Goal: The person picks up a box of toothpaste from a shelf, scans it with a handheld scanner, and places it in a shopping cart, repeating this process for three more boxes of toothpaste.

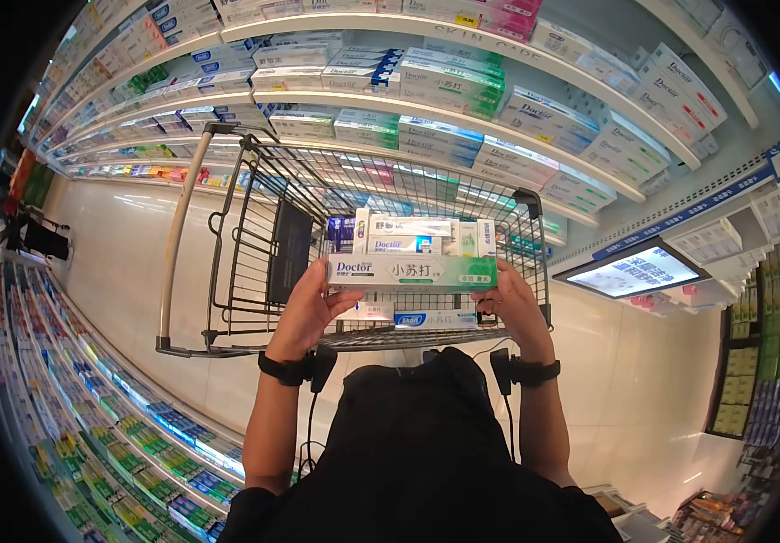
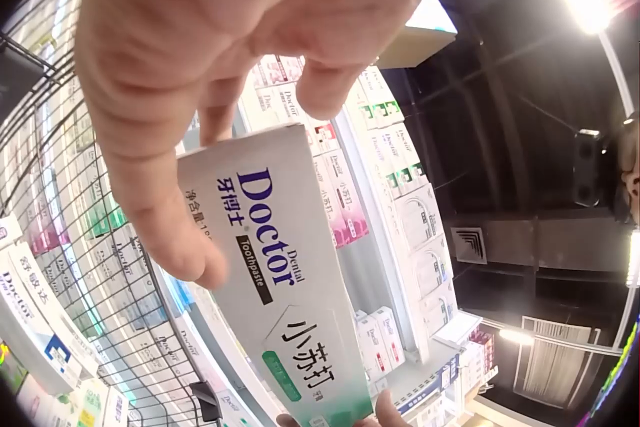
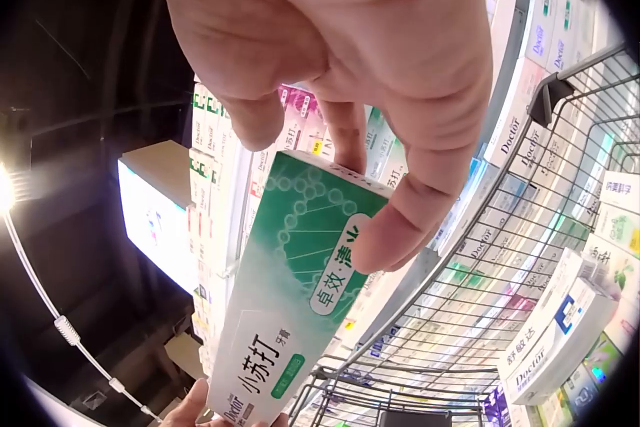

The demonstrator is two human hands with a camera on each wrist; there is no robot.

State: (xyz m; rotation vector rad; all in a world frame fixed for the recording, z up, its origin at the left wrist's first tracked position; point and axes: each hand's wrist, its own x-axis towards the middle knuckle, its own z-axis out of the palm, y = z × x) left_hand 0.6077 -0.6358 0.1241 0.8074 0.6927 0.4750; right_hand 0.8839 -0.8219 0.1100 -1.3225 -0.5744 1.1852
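A long white and green Doctor toothpaste box (image 1: 412,271) is held level above the cart's near side, its printed front facing up. The left hand (image 1: 312,303) grips its white end; in the left wrist view that hand (image 2: 230,57) has fingers curled round the box (image 2: 270,277) end. At the green end, the right hand (image 1: 516,306) pinches the box, and the right wrist view shows this hand (image 3: 340,57) with a finger bent over the green face (image 3: 310,237). Several other toothpaste boxes (image 1: 408,228) lie in the cart just beyond.
The wire shopping cart (image 1: 263,262) stands before the person, its handle (image 1: 181,235) at left. Shelves of boxed toothpaste (image 1: 444,81) run along the far side, with a lit screen (image 1: 632,270) at right. More stocked shelves (image 1: 109,398) line the lower left.
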